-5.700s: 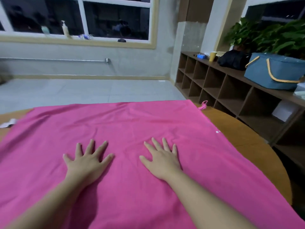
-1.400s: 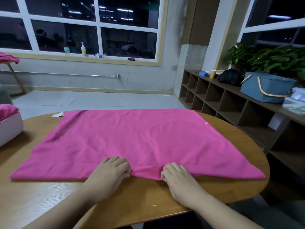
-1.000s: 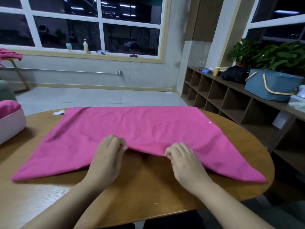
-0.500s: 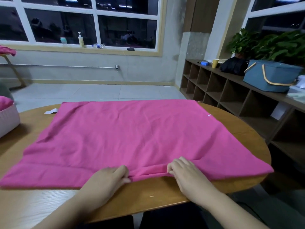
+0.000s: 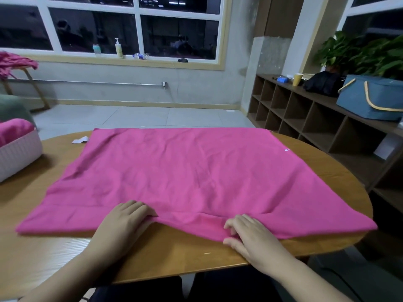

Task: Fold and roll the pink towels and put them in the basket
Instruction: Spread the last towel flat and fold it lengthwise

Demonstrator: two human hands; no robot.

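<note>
The left hand (image 5: 122,223) is seen palm down at the near edge of the pink towel (image 5: 187,177), its fingers curled over and gripping the hem, with the fingertips hidden in the cloth. The right hand (image 5: 250,236) is placed further right on the same edge; the hem is pinched there between the thumb and the bent fingers, and a short raised fold of cloth is gathered between the two hands. Both forearms are stretched forward over the near rim of the worktop (image 5: 65,253).

The towel is spread flat across the round wooden worktop, reaching away from the hands to the far rim. Its near left corner lies well to the left of the left hand, and its near right corner is drawn out to a point at the right rim, past the right hand. Slight creases are seen across its middle, and a small white label (image 5: 80,140) lies just beside its far left corner.

At the left edge of the worktop a pale basket (image 5: 19,155) is stood, apart from the towel, with pink cloth (image 5: 13,131) already lying in it. A wooden shelf unit (image 5: 316,127) is seen along the right wall, with a blue bag (image 5: 370,99) on top.
</note>
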